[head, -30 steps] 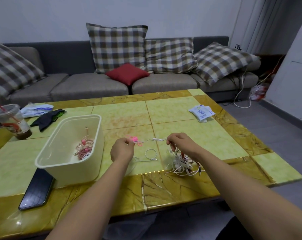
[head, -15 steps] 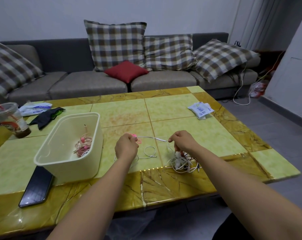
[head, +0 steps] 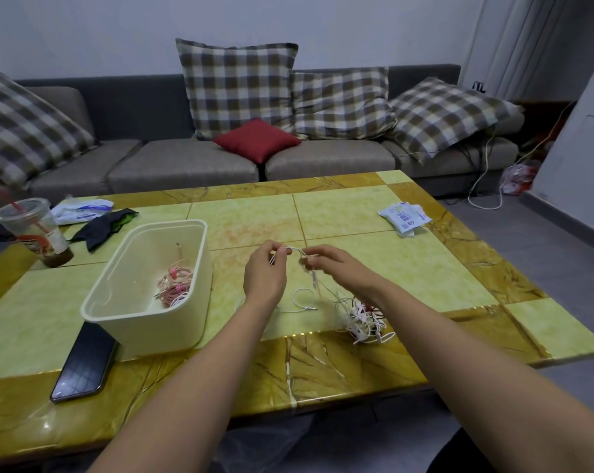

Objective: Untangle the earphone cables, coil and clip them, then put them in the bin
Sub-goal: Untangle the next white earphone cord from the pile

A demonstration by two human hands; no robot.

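My left hand (head: 265, 272) and my right hand (head: 336, 267) are raised close together above the table's middle, each pinching the same white earphone cable (head: 302, 298). A short stretch of it arcs between my fingertips. Its loose end loops down onto the tabletop below my hands. A tangled pile of white and red earphone cables (head: 363, 319) lies by my right wrist near the front tiles. The cream plastic bin (head: 142, 312) stands to the left, holding several coiled pink cables (head: 175, 285) with pink clips.
A black phone (head: 84, 363) lies in front of the bin. At the far left of the yellow tiled table (head: 247, 220) stand a plastic cup with a red straw (head: 32, 230), a dark cloth (head: 101, 227) and a white packet (head: 80, 209). Another packet (head: 404, 218) lies far right.
My hands have come closer together and lifted a little, so the cable stretch between them has shortened into a small arc. The pink clip seen by my left hand is out of sight.
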